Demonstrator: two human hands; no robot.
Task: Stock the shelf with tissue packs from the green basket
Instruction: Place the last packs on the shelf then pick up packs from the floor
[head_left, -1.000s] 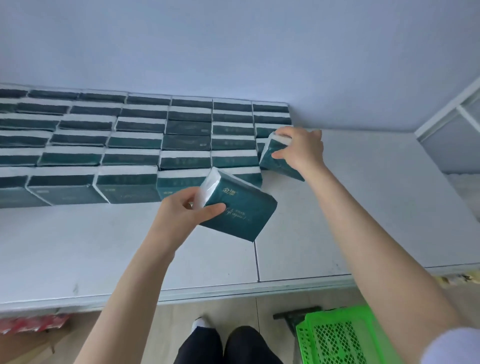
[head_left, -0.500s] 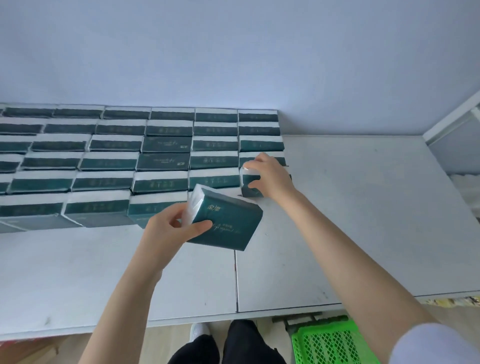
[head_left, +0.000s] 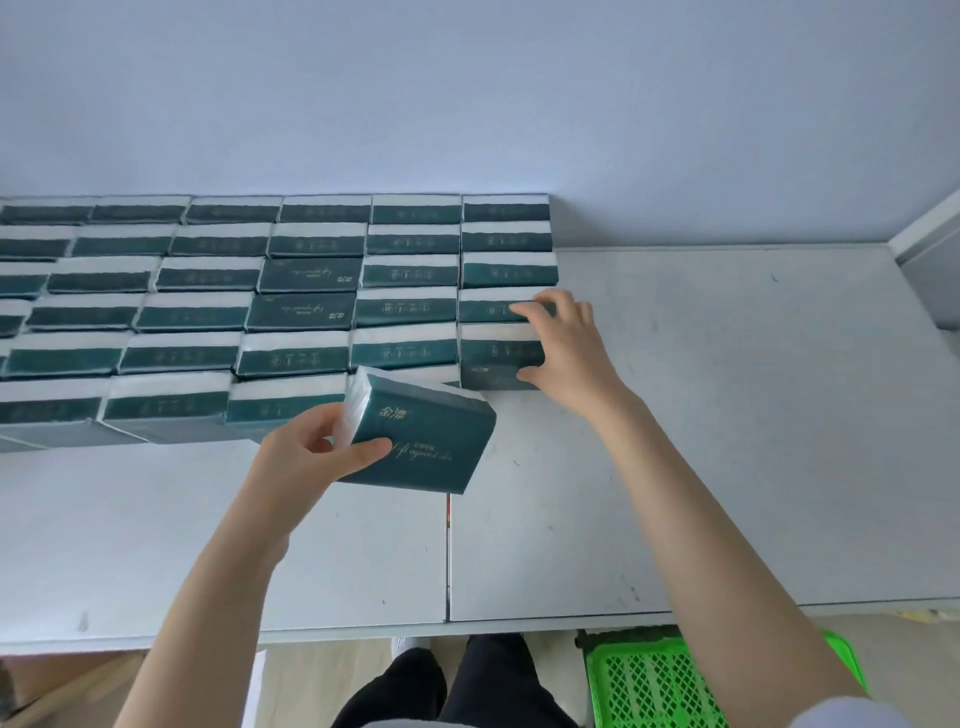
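Observation:
Several rows of dark green tissue packs stand on the white shelf, filling its left and back part. My right hand grips the rightmost front pack at its right end, thumb on the front face and fingers over the top; the pack stands on the shelf in line with its row. My left hand holds another green pack tilted in the air just in front of the rows. The green basket sits on the floor below the shelf edge, partly hidden by my right arm.
The blue-grey wall backs the shelf. A white frame post rises at the far right. Bare shelf surface stretches to the right of the packs and in front of them. My legs show under the shelf edge.
My right hand has set its pack down upright at the right end of the front row. My left hand with its pack has stayed about where it was.

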